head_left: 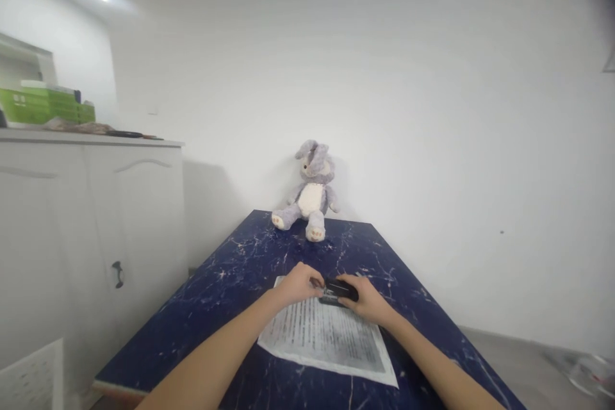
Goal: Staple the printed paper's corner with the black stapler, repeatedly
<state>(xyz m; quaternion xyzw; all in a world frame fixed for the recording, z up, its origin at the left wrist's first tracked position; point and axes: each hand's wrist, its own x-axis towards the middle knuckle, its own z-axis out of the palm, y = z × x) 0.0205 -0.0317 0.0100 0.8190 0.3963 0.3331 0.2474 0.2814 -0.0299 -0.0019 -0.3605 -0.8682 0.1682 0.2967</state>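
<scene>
Lower ctr of frame: R hand (364, 295) grips blk stapler-like tool (342, 291) — prob. steadying it over printed sheet (331, 339) — L hand (300, 282) at its end, can't tell if pinching

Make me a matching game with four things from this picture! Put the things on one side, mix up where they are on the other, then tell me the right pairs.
Things:
1. Toy rabbit
2. Paper
3. Stapler
4. Boxes

Places:
A. Held in the right hand
B. On top of the white cupboard
C. Sitting at the far end of the blue table
D. Lying flat on the table, nearer than the toy

Right pairs: 1-C, 2-D, 3-A, 4-B
</scene>
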